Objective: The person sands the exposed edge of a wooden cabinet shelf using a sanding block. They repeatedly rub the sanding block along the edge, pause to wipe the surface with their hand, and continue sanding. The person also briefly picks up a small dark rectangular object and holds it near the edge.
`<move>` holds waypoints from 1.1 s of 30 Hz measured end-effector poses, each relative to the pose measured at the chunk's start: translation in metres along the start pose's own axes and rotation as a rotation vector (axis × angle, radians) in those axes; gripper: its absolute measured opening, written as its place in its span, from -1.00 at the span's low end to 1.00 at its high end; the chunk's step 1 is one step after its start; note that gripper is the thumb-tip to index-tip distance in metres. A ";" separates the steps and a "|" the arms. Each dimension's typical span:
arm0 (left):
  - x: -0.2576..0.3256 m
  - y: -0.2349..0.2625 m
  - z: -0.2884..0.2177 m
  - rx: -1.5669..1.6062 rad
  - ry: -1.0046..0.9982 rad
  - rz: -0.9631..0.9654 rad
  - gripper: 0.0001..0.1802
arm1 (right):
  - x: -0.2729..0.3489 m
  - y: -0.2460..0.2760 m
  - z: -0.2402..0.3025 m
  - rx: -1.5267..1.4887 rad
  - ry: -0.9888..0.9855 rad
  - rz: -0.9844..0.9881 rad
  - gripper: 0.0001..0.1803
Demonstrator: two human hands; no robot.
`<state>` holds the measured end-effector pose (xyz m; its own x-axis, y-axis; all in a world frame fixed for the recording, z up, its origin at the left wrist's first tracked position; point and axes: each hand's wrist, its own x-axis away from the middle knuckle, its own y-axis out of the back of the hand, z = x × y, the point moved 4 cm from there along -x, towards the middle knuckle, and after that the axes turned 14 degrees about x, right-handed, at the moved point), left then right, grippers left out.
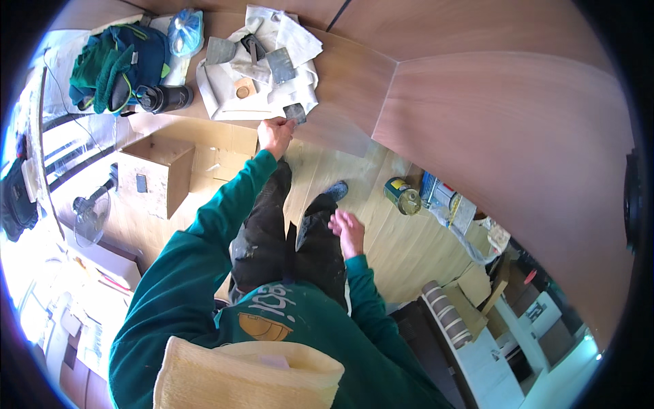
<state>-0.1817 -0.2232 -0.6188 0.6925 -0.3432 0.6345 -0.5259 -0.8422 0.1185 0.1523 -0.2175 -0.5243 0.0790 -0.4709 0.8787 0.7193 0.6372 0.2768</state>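
My left hand [276, 136] reaches to the front edge of the shelf, its fingers closed on the near edge of a small dark grey square piece [295, 113]. That piece lies over the corner of a crumpled white cloth [221, 92]. Farther back on the cloth are two flat grey squares [280, 66], a dark handled tool [253, 49] and a small tan square with a round mark [244, 88]. My right hand [349, 233] hangs over my left-of-centre floor space near my leg, fingers loosely bent and apart, with nothing visible in it.
On the shelf's left stand a black bottle [169, 99], a blue-green backpack [153, 54] and a blue plastic bag [185, 33]. Below are a wooden box [144, 183] and a fan [92, 211]. A tin can [402, 195] sits on the floor at right, near a brown panel [504, 123].
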 end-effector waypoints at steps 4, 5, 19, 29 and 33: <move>0.117 -0.002 -0.124 -0.328 -0.689 0.130 -0.78 | 0.039 0.004 0.124 -0.119 0.304 0.153 -0.59; 0.147 -0.003 -0.151 -0.352 -0.887 0.169 -0.80 | 0.056 0.008 0.154 -0.181 0.411 0.208 -0.56; 0.397 -0.074 -0.231 -0.129 -0.874 0.511 -0.51 | 0.208 0.164 0.201 -0.266 0.945 0.397 -0.66; 0.451 -0.127 -0.234 0.005 -0.826 0.488 -0.62 | 0.216 0.233 0.173 -0.460 0.994 0.312 -0.59; 0.469 -0.138 -0.256 -0.198 -1.172 0.515 -0.54 | 0.233 0.242 0.199 -0.405 1.135 0.127 -0.74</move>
<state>0.0891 -0.1618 -0.1418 0.3540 -0.8496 -0.3909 -0.8536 -0.4643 0.2362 0.2076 -0.0514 -0.1756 0.5793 -0.8151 -0.0069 0.8100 0.5766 -0.1069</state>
